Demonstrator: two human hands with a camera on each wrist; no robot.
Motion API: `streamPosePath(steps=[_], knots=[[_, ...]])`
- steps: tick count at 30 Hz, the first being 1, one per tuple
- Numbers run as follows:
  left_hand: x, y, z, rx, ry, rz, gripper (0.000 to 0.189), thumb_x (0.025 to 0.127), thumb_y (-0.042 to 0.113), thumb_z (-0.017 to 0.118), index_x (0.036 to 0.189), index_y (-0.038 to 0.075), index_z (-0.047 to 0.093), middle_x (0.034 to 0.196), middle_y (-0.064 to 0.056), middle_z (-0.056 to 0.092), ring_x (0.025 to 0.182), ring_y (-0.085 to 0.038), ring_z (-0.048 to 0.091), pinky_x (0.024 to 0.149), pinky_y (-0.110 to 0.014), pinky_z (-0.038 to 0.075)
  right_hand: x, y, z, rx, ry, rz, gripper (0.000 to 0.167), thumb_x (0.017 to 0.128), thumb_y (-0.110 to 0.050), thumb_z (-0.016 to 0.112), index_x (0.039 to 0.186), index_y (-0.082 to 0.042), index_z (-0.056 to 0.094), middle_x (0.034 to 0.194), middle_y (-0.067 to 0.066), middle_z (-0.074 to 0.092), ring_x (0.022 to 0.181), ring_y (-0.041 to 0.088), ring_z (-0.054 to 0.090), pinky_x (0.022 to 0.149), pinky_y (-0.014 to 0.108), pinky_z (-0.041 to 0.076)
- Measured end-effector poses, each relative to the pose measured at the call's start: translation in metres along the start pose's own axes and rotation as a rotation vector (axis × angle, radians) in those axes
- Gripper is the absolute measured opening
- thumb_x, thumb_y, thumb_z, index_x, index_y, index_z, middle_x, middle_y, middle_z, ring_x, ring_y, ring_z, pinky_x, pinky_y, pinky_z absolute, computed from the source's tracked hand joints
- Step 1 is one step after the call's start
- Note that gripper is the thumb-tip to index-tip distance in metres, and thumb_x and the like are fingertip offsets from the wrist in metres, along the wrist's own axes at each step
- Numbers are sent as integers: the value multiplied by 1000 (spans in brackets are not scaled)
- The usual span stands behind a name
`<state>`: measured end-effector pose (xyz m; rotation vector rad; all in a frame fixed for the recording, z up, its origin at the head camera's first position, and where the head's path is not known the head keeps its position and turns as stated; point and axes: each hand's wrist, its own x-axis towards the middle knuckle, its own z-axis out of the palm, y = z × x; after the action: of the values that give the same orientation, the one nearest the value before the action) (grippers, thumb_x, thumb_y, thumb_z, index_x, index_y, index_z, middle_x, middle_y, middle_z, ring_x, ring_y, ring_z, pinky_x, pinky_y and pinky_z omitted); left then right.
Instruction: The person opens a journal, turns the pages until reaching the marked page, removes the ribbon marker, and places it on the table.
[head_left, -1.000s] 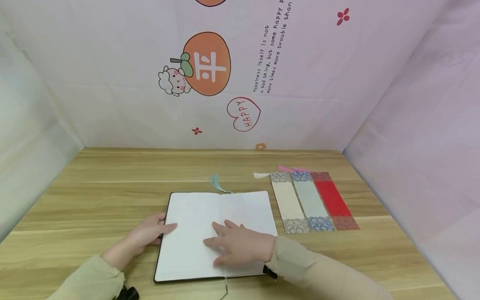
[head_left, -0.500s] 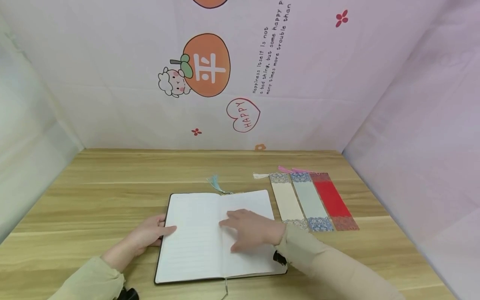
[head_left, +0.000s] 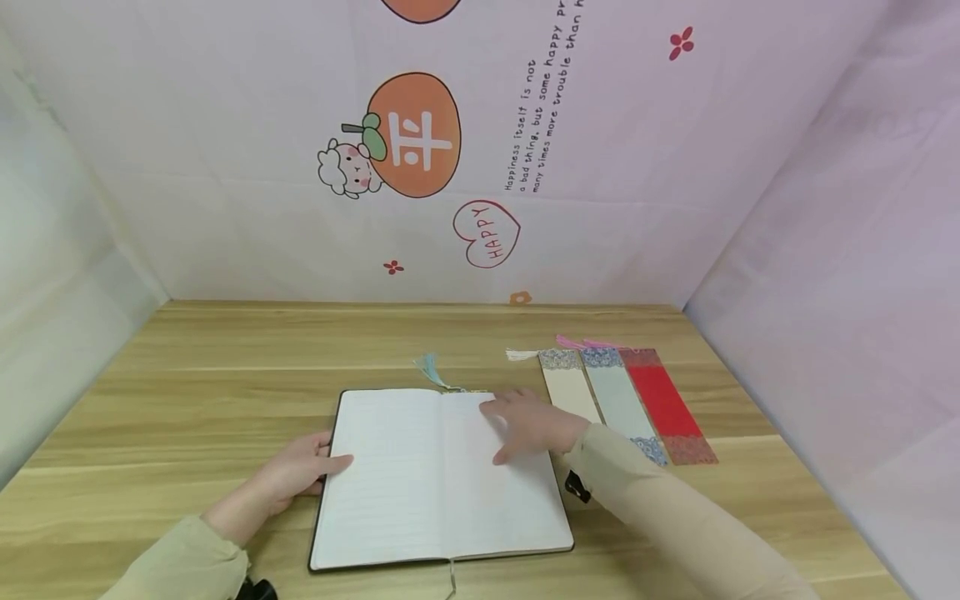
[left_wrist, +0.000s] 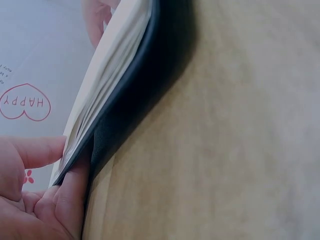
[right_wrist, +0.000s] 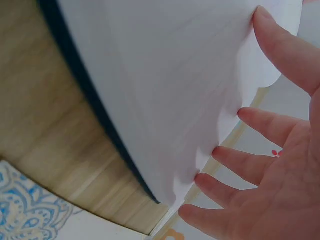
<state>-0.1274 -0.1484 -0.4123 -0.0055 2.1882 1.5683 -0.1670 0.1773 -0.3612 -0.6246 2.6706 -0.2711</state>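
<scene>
An open notebook (head_left: 390, 475) with a dark cover and white pages lies on the table. My left hand (head_left: 296, 473) grips its left edge; in the left wrist view the thumb (left_wrist: 42, 151) lies on the page side and the fingers (left_wrist: 75, 197) tuck under the cover. Over the upper part of the right page is my right hand (head_left: 528, 421), its fingers spread. In the right wrist view the fingertips (right_wrist: 243, 113) are at the paper's surface. A light blue tassel (head_left: 430, 367) sticks out past the top of the notebook near its spine; what it hangs from is mostly hidden.
Right of the notebook lie three bookmarks side by side: a cream one (head_left: 567, 387), a pale blue one (head_left: 621, 398) and a red one (head_left: 666, 402). My right sleeve covers the lower parts of two. A printed cloth wall (head_left: 262, 233) stands behind the table.
My right hand has moved from the middle of the notebook up and right across the right page, uncovering the spine. My left hand stays at the left edge.
</scene>
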Motion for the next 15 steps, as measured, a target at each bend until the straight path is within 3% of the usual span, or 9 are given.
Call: streamPosePath(steps=[9,15], knots=[[0,-1,1,6,-2,-5,45,93,12,57,129,-11,43,93,-3,69,75,-12,63,68,-32,54,13,22,1,-9,65,46,89,71,-40,81,143,-8,39,147,18,36,137,42,26,109,54,28],[0,-1,0,-8,-14,-6,44,93,12,58,128,-10,44,92,-2,69,75,-12,64,69,-31,54,18,27,-1,-3,57,60,96,68,-44,83,145,-10,37,146,19,37,135,42,28,107,56,30]])
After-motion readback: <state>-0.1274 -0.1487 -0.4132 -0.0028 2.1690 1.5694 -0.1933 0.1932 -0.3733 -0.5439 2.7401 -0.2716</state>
